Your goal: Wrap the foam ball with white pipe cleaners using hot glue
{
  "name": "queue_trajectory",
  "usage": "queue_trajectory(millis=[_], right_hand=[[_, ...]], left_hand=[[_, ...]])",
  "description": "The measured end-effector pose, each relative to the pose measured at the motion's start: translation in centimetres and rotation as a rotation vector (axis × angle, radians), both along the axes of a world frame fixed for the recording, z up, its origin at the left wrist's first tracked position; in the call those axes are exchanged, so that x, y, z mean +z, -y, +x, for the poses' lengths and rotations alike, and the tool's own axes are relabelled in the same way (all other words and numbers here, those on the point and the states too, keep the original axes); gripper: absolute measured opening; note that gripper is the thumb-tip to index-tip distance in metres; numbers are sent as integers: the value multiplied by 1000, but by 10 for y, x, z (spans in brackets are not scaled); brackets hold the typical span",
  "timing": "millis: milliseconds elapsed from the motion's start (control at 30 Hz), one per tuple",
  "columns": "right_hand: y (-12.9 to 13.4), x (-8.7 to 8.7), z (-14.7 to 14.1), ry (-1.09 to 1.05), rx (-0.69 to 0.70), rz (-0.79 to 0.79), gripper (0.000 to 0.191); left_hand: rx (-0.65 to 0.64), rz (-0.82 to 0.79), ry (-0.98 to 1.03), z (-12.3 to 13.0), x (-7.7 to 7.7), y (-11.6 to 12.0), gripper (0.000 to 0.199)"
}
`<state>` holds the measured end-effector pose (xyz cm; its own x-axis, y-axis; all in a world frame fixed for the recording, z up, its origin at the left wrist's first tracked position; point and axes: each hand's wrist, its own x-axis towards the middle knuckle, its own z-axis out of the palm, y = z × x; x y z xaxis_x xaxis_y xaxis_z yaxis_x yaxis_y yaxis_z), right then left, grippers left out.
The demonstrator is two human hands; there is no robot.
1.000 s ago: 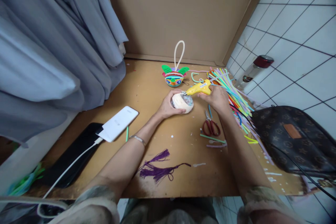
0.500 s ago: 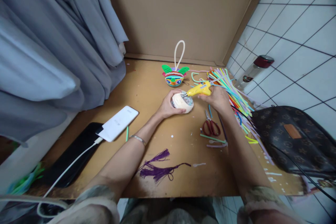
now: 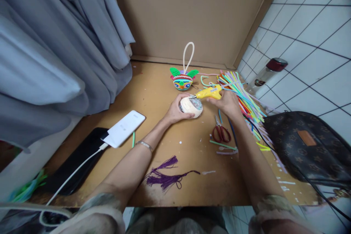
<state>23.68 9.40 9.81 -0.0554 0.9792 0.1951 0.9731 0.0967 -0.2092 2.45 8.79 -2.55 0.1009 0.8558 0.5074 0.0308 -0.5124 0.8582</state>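
My left hand is closed round the left side of a cream-coloured ball that has a greyish, shiny patch on its upper right. In my right hand is a yellow glue gun, its metal nozzle at the top edge of the ball by the patch. Whether the nozzle touches the surface I cannot tell. Behind the ball stands a colourful animal-head ornament with green ears and a tall white loop. Red-handled scissors lie beneath my right wrist.
Pipe cleaners are heaped at the right, beside a brown patterned bag. A bottle stands by the tiled wall. Purple tassels lie near the front. A white power bank with a cable rests on a black slab at left.
The glue gun's nozzle has shifted slightly up along the ball's edge, showing more of the grey patch. The ball stays in my left hand.
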Motion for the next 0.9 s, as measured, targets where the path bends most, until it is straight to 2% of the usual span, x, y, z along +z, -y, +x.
queue_trajectory(millis=[367, 900], right_hand=[[-2, -2, 3, 44, 9, 20, 39], [-1, 0, 4, 21, 28, -33, 38]], left_hand=[[-6, 25, -15, 1, 1, 0, 85], [10, 34, -39, -1, 3, 2, 83]])
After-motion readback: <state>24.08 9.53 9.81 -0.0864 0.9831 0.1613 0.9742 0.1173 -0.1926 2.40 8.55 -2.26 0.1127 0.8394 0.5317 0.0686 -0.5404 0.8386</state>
